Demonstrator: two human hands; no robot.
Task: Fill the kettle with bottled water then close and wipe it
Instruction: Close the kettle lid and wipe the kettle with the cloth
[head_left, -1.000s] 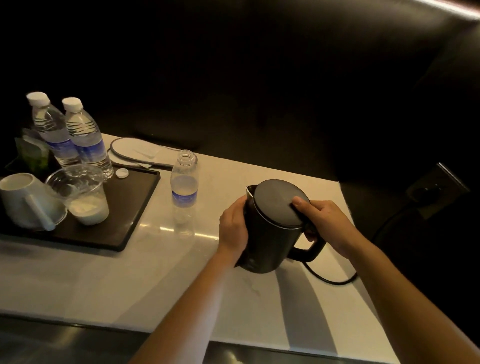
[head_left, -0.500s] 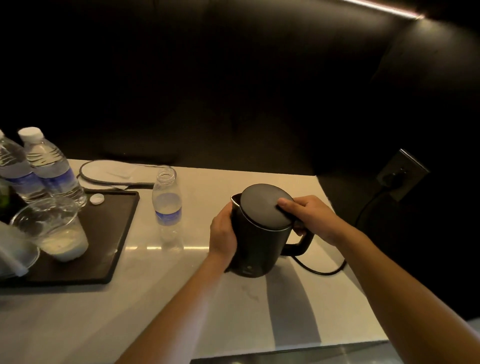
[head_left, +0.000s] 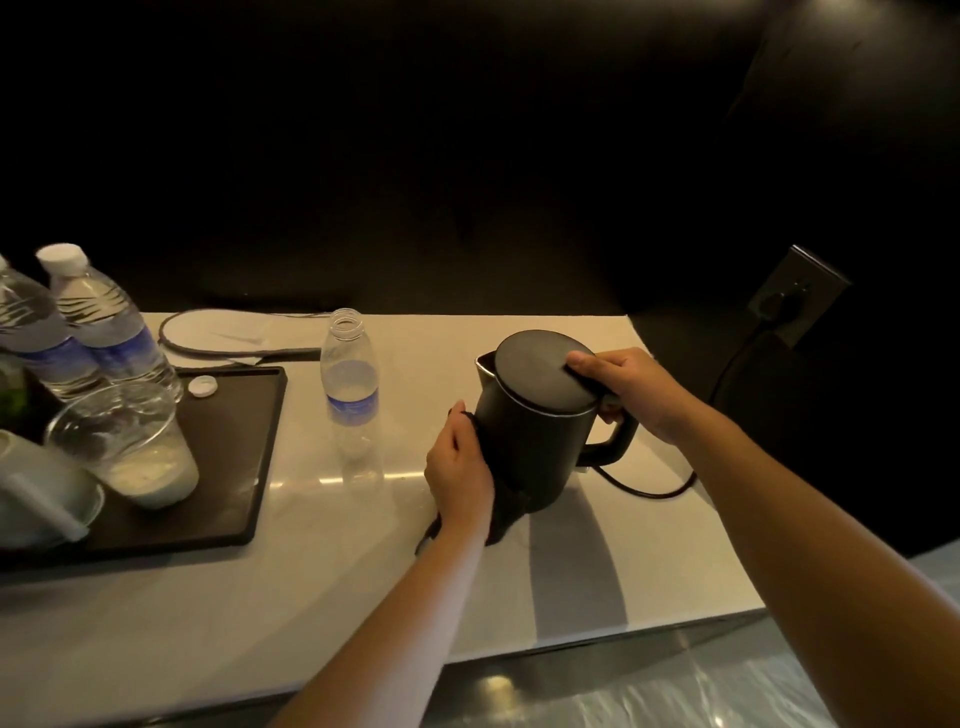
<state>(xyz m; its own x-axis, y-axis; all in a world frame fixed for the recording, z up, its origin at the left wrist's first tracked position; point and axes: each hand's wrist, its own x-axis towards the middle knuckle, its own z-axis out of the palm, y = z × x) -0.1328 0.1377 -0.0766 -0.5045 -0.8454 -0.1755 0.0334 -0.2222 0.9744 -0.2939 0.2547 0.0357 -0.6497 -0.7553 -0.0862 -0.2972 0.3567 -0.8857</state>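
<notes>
A black electric kettle (head_left: 540, 431) stands on the pale counter (head_left: 322, 561), its lid down. My right hand (head_left: 623, 387) grips the top of the handle, with the fingers resting on the lid's rim. My left hand (head_left: 460, 467) presses a dark cloth (head_left: 506, 512) against the kettle's left side; the cloth hangs down to the counter. An open, nearly empty water bottle (head_left: 350, 387) stands to the left of the kettle. Its white cap (head_left: 202, 386) lies on the black tray (head_left: 228, 493).
On the tray are two sealed water bottles (head_left: 104, 322), a clear plastic cup (head_left: 132, 447) with white contents and a white mug (head_left: 36, 493). The kettle's cord (head_left: 644, 488) runs right to a wall outlet (head_left: 795, 296). A flat white pad (head_left: 218, 335) lies behind.
My left hand has slid down the kettle's side with the cloth. The view has shifted a little; the right hand stays on the lid and handle.
</notes>
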